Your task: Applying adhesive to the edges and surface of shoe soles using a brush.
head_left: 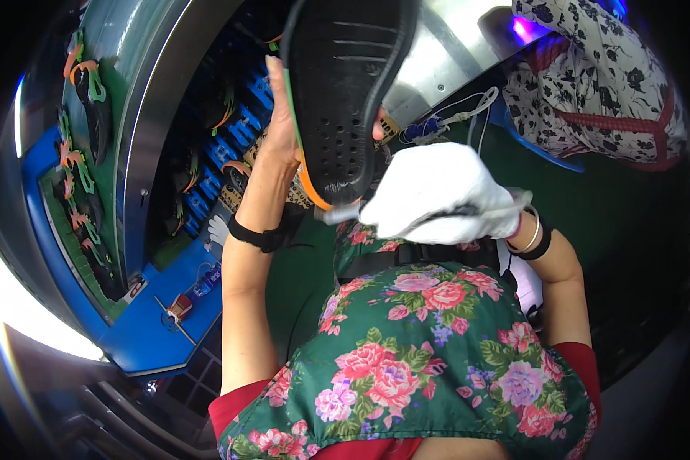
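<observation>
A black shoe sole [337, 84] with a green-to-orange edge stands up in front of me, its inner face toward me. My bare left hand [283, 126] grips it from behind, thumb along the left edge and a fingertip showing at the right. Small holes and faint pale streaks mark its lower end. In a white glove, my right hand [441, 195] is closed around a thin brush-like tool [340, 214]. The tool's pale, blurred tip lies at the sole's orange lower edge; whether it touches cannot be told. The glove hides most of the tool.
Left, soles with orange and green parts [77, 176] stand in a row beside a curved metal machine housing [149, 92]. More hang on a blue rack [245, 130]. A blue ledge [146, 337] holds small items. Flowered cloth [598, 84] drapes a seat at right.
</observation>
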The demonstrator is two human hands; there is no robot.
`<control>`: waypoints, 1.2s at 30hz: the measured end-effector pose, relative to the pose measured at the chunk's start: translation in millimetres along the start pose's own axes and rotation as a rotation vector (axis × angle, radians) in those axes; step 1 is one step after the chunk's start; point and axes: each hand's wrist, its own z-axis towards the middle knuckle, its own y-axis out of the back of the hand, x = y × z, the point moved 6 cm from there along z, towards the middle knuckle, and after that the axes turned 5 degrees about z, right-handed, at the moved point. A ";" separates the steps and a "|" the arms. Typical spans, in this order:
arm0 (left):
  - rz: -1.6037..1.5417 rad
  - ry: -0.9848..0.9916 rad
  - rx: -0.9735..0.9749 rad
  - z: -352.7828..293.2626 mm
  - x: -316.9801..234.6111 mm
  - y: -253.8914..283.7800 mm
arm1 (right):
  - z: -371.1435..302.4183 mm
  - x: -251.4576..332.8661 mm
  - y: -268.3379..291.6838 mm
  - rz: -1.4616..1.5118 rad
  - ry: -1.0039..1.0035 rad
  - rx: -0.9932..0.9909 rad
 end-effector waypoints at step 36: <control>-0.440 -0.245 -0.451 -31.9 69.7 48.3 | 28.3 21.5 43.8 -0.363 -0.134 -0.216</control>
